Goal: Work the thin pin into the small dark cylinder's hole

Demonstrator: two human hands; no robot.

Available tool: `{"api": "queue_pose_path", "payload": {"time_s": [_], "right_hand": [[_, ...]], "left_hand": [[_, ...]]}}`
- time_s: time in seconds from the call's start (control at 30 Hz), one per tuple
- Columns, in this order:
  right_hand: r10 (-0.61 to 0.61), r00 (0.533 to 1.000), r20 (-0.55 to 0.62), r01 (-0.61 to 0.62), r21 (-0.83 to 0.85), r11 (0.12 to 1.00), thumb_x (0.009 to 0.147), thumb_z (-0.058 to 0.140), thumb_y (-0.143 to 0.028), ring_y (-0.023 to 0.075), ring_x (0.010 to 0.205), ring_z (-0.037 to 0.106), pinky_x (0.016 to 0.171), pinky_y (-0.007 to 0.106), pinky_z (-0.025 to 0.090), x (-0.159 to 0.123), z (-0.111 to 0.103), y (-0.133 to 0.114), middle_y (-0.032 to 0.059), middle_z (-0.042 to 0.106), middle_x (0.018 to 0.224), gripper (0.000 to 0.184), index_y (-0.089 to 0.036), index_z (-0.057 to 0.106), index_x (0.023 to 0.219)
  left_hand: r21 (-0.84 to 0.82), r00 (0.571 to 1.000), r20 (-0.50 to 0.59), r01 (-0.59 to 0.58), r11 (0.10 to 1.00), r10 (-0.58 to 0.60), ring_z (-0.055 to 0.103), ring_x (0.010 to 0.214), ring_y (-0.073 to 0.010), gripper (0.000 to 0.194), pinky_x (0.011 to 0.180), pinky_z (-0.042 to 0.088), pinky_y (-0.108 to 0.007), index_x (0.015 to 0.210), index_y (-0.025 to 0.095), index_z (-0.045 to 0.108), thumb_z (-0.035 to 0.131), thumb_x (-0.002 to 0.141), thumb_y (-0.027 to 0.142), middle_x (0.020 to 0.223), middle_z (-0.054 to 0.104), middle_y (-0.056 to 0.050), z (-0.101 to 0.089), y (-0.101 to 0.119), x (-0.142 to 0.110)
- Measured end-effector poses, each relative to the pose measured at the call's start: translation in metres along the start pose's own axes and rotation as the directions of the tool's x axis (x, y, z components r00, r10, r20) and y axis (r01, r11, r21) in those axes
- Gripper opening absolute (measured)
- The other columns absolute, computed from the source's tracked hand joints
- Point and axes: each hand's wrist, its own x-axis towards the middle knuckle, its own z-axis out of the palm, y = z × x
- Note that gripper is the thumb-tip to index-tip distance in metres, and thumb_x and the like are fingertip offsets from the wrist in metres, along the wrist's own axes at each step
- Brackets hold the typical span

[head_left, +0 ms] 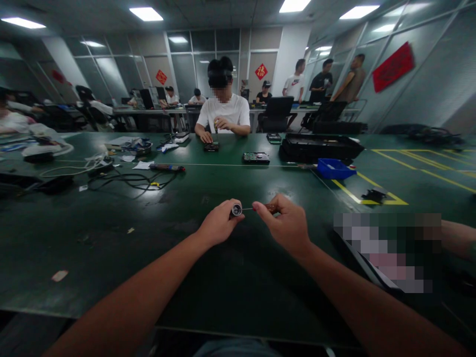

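My left hand (217, 224) is closed around a small round metal part (236, 210), a short cylinder with a hollow, ringed end turned toward me. My right hand (290, 224) grips a screwdriver (270, 208) by its brownish handle, lying roughly level. Its thin shaft points left, and the tip reaches the cylinder's side or my left fingers; I cannot tell whether it touches. Both hands are above the green tabletop (238, 277), near its middle. The rest of the cylinder is hidden by my fingers.
Across the table a co-worker (223, 111) handles a hard drive (211, 147). Another hard drive (256, 157) lies nearer. A blue bin (335, 169) and black tray (322, 148) stand at right. Cables (130, 182) and a pen-shaped tool (167, 167) lie left. Another person's arm (459, 239) enters from the right.
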Motion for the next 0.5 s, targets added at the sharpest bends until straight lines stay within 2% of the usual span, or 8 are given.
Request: {"api": "queue_pose_path", "payload": {"time_s": [0.1, 0.3, 0.5], "right_hand": [[-0.029, 0.999, 0.013, 0.03, -0.02, 0.999, 0.085, 0.068, -0.043, 0.009, 0.045, 0.044, 0.046, 0.025, 0.031, -0.0011, 0.0008, -0.0006, -0.0052, 0.051, 0.052, 0.037, -0.022, 0.048, 0.062], [-0.043, 0.993, 0.11, 0.044, -0.01, 0.999, 0.087, 0.065, -0.049, 0.0139, 0.053, 0.054, 0.052, 0.028, 0.039, -0.0019, -0.0021, -0.0022, -0.0008, 0.061, 0.061, 0.033, -0.023, 0.053, 0.07], [-0.138, 0.955, 0.262, 0.128, 0.052, 0.99, 0.091, 0.06, -0.034, 0.0197, 0.073, 0.065, 0.064, 0.032, 0.048, -0.0029, -0.0032, -0.0032, 0.0045, 0.069, 0.084, 0.012, -0.023, 0.059, 0.095]], "left_hand": [[0.0, 1.0, 0.007, 0.002, 1.0, -0.002, 0.058, 0.09, -0.0197, 0.016, 0.08, 0.045, -0.032, 0.105, 0.024, 0.058, 0.06, 0.09, 0.031, 0.1, 0.062, -0.002, -0.0001, -0.0006, 0.0001], [0.014, 1.0, 0.02, 0.005, 1.0, -0.005, 0.058, 0.091, -0.0196, 0.015, 0.079, 0.045, -0.031, 0.103, 0.022, 0.058, 0.058, 0.091, 0.032, 0.1, 0.062, -0.003, -0.0015, -0.0003, 0.0011], [0.021, 1.0, -0.003, 0.005, 1.0, -0.005, 0.057, 0.087, -0.0185, 0.013, 0.075, 0.044, -0.03, 0.1, 0.022, 0.057, 0.056, 0.092, 0.032, 0.095, 0.061, -0.002, -0.0032, -0.0008, 0.0014]]}}
